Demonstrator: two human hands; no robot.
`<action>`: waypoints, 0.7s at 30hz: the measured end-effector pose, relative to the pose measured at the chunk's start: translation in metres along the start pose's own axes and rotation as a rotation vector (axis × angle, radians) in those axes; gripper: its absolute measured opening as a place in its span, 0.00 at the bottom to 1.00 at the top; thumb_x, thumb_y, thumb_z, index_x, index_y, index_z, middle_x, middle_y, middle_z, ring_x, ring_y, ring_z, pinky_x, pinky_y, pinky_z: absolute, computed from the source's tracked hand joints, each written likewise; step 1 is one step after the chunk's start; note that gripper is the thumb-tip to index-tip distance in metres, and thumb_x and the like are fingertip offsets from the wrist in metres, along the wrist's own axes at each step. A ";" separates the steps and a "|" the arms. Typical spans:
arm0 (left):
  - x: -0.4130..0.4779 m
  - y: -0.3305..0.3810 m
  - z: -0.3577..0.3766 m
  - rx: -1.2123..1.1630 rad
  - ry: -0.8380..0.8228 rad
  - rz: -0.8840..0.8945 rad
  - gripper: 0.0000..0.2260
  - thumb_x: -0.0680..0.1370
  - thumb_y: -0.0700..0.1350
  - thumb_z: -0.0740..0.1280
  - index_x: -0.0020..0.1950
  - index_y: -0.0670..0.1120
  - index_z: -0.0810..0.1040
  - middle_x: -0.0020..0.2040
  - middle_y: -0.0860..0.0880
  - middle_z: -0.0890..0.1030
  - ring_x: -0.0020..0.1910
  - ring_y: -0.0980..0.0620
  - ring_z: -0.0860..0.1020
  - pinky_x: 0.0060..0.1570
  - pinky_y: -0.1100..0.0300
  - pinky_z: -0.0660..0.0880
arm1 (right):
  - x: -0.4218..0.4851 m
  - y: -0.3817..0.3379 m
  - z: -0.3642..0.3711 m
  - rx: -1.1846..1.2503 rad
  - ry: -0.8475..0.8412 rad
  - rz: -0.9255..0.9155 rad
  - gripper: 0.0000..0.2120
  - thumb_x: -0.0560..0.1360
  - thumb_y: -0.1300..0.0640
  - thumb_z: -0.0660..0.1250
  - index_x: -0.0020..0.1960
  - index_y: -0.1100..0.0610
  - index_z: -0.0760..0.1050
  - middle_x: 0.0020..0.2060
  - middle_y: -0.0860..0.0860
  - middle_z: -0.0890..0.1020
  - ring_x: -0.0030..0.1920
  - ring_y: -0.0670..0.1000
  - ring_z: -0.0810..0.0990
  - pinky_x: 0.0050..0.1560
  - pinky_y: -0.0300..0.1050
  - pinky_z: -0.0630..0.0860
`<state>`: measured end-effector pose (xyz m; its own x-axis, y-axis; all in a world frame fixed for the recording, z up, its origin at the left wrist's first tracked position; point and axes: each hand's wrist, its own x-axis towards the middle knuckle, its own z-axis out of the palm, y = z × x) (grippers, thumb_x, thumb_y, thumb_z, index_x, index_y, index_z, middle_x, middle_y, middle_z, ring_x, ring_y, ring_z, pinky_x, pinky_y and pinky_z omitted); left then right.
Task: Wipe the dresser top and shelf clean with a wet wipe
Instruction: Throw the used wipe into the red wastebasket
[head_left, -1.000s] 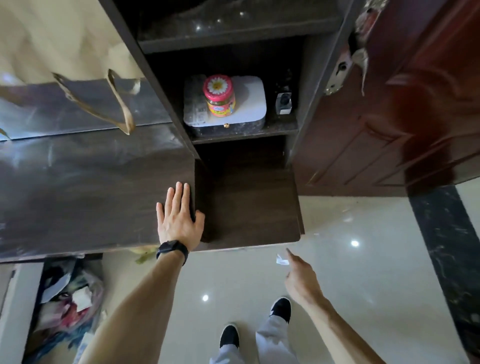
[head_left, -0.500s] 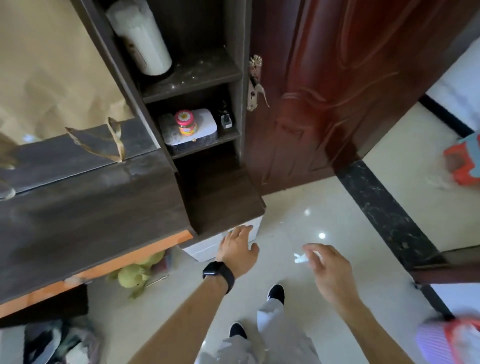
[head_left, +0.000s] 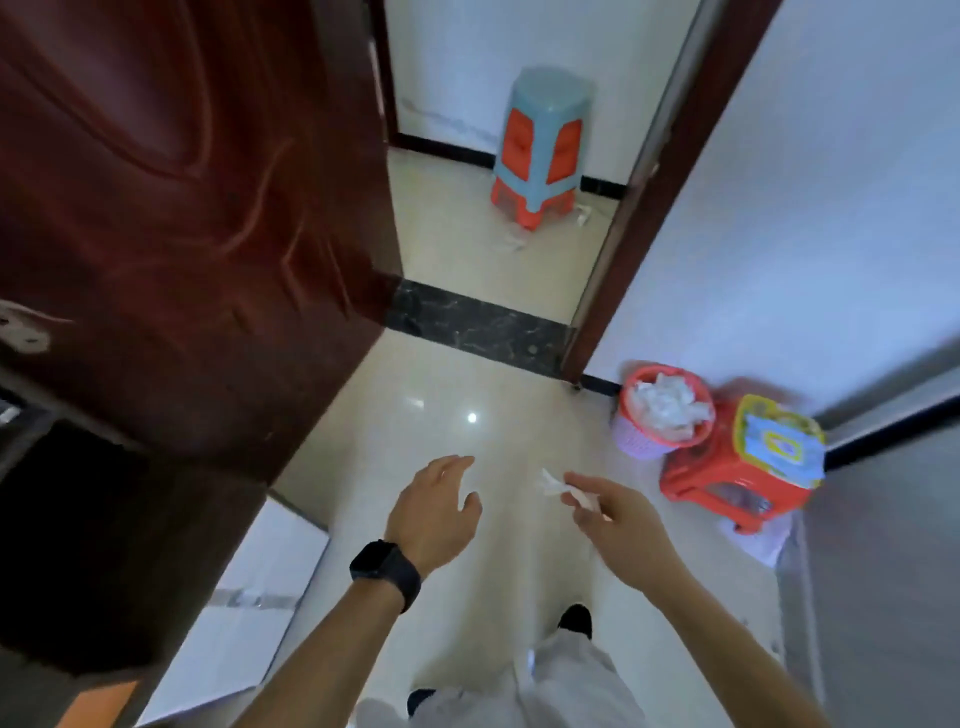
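Above glossy tiles (head_left: 415, 395), right hand (head_left: 618, 514) in pinch grip on crumpled white wipe (head_left: 553, 486), left hand (head_left: 436, 512) slack, empty.

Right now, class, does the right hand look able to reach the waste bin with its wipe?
Probably yes: bare floor lies between the right hand, pinching the wipe, and the bin; the red stool stands beside it, not between.
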<state>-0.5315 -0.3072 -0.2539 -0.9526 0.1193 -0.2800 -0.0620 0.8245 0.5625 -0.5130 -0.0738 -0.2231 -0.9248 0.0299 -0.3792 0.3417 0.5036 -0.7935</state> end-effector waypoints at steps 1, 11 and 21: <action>0.011 0.021 0.009 0.012 -0.027 0.037 0.23 0.82 0.51 0.59 0.77 0.51 0.63 0.76 0.54 0.65 0.74 0.53 0.64 0.72 0.57 0.62 | -0.004 0.011 -0.018 0.019 0.041 0.020 0.17 0.76 0.64 0.67 0.58 0.45 0.80 0.42 0.40 0.86 0.35 0.37 0.79 0.33 0.28 0.71; 0.126 0.232 0.120 0.127 -0.203 0.248 0.24 0.81 0.49 0.60 0.77 0.48 0.63 0.75 0.50 0.66 0.73 0.51 0.64 0.71 0.57 0.64 | 0.009 0.121 -0.194 0.055 0.365 0.081 0.16 0.73 0.54 0.74 0.46 0.30 0.80 0.39 0.39 0.84 0.46 0.41 0.80 0.45 0.29 0.68; 0.213 0.354 0.174 0.209 -0.189 0.315 0.20 0.80 0.46 0.62 0.73 0.46 0.69 0.73 0.47 0.69 0.71 0.47 0.66 0.68 0.55 0.65 | 0.091 0.170 -0.319 0.188 0.535 0.169 0.06 0.73 0.54 0.73 0.44 0.43 0.81 0.39 0.39 0.83 0.43 0.35 0.80 0.43 0.32 0.74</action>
<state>-0.7047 0.1062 -0.2496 -0.8428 0.4666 -0.2684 0.3037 0.8239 0.4785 -0.5928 0.2903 -0.2409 -0.7938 0.5526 -0.2538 0.4703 0.2932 -0.8324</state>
